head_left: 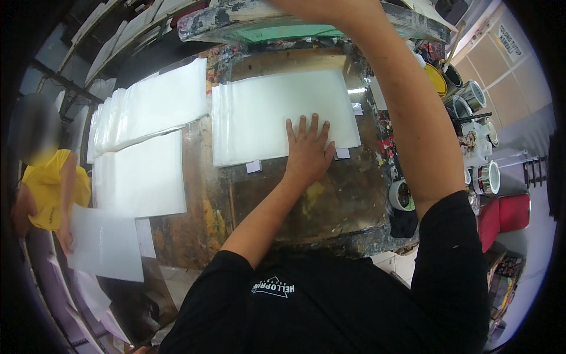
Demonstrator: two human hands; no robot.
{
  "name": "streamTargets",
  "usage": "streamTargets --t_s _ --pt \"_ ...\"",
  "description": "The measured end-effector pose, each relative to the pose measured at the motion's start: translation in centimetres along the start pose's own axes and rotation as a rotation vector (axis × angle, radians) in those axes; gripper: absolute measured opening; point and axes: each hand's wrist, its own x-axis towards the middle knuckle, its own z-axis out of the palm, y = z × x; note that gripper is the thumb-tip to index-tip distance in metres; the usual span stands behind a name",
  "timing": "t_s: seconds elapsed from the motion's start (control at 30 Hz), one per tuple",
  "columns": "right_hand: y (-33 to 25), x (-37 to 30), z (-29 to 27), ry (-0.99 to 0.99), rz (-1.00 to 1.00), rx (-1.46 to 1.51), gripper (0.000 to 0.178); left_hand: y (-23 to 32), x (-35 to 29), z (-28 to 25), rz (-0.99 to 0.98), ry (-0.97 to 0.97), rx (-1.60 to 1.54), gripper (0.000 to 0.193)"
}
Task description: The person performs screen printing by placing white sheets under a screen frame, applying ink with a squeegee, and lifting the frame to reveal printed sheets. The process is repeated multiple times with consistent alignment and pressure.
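Observation:
My left hand (309, 144) lies flat with fingers spread on a white translucent sheet (253, 124) at the middle of the worktable. Several sheet edges show along its left side, and small white tabs (253, 167) sit by its lower and right edges. My right arm stretches up to the far side, over a paint-stained screen printing frame (259, 26) with green mesh that is raised above the table. Only the wrist end of my right hand (330, 9) shows at the top edge; its fingers are cut off from view.
Fanned stacks of white sheets (159, 106) lie on the left. At far left a person in a yellow top (56, 189) holds a loose sheet (109, 245). A tape roll (402, 196) and a dark cloth (403, 224) are at right, with paint cans (471, 94) and a red chair (513, 213) beyond.

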Motion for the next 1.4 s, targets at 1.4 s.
streamTargets --t_s 1.4 --pt "8.7 -4.7 26.1 -0.561 0.045 -0.038 0.027 -7.1 -11.0 -8.9 -0.403 0.211 -0.155 0.121"
